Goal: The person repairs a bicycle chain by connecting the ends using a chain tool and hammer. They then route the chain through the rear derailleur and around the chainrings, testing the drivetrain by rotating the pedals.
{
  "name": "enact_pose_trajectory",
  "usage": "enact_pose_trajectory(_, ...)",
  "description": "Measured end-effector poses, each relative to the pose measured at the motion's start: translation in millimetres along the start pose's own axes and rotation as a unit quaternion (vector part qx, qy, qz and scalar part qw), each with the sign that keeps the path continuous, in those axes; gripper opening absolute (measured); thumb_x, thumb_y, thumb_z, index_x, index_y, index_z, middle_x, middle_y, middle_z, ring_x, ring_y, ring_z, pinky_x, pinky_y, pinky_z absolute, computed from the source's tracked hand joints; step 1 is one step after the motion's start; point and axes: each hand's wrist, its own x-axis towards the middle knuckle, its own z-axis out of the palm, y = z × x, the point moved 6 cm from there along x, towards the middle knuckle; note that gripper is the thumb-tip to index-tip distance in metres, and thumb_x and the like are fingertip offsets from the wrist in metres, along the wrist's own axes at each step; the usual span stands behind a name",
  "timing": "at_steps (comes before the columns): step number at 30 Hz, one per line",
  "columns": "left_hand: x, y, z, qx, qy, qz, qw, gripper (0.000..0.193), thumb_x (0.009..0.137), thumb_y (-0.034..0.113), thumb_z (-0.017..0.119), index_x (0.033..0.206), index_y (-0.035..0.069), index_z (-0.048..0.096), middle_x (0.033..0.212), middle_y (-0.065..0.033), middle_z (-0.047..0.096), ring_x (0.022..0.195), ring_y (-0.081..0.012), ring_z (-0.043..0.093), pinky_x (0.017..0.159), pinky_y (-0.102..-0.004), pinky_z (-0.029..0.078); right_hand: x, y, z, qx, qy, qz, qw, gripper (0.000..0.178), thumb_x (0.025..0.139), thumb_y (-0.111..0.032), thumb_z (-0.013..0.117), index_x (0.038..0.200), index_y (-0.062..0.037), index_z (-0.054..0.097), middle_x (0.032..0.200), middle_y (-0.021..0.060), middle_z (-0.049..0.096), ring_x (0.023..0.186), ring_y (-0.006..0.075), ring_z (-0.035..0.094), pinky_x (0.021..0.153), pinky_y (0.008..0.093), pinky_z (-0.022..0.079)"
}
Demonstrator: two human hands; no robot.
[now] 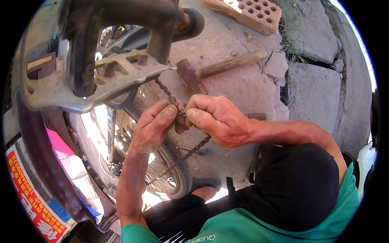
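Left hand (156, 124) and right hand (222, 121) each pinch the bicycle chain (200, 145), close together. Hammer (222, 68) lies on the concrete (243, 91), handle toward its cracked right edge.

A red rectangular sign with a pale border (35, 200), at the far left, carries small yellow Chinese characters, a row of yellow digits and larger white characters. White Latin letters stand on the green fabric shirt (239, 222) near the lower edge. Blue markings on the slim silver metal bicycle tube (110, 135) are illegible.
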Motion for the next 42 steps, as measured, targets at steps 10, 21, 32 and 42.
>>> enact_pose_trajectory(10, 1, -8, 0, -0.041, -0.005, 0.04, 0.998, 0.036, 0.102, 0.028, 0.052, 0.116, -0.005, 0.055, 0.094, -0.0121, 0.064, 0.08, -0.0192, 0.062, 0.073, -0.0306, 0.051, 0, 4, 1, 0.021, 0.014, -0.008, 1.0, 0.028, 0.102, -0.022, 0.045, 0.09, -0.0007, 0.06, 0.068, 0.0007, 0.054, 0.061, 0.007, 0.047, 0.055, 0.0271, 0.041)
enact_pose_trajectory(21, 3, -8, 3, -0.006, 0.009, 0.069, 0.998, 0.037, 0.102, 0.032, 0.052, 0.108, -0.004, 0.056, 0.094, -0.0086, 0.06, 0.085, -0.0158, 0.055, 0.079, -0.0301, 0.046, 1, 3, -1, -0.018, 0.027, 0.012, 0.999, 0.028, 0.101, -0.023, 0.048, 0.089, -0.0016, 0.061, 0.065, 0.0015, 0.051, 0.06, 0.0086, 0.047, 0.055, 0.0287, 0.04)
enact_pose_trajectory(32, 4, -1, 0, 0.121, 0.027, 0.116, 0.985, 0.035, 0.102, 0.031, 0.052, 0.095, -0.003, 0.059, 0.087, -0.0075, 0.061, 0.079, -0.015, 0.058, 0.074, -0.0292, 0.047, 4, 0, -4, -0.037, 0.027, 0.036, 0.998, 0.035, 0.099, -0.027, 0.049, 0.087, 0.0044, 0.059, 0.073, 0.0185, 0.062, 0.067, 0.0254, 0.058, 0.065, 0.0406, 0.047)
enact_pose_trajectory(42, 4, 1, -2, 0.176, 0.042, 0.108, 0.978, 0.033, 0.102, 0.028, 0.051, 0.092, -0.002, 0.059, 0.084, -0.0068, 0.063, 0.077, -0.0151, 0.059, 0.072, -0.0295, 0.047, 6, -3, -6, -0.062, 0.021, 0.051, 0.997, 0.032, 0.098, -0.024, 0.05, 0.09, 0.0048, 0.062, 0.081, 0.0195, 0.066, 0.075, 0.0259, 0.064, 0.07, 0.0388, 0.049)
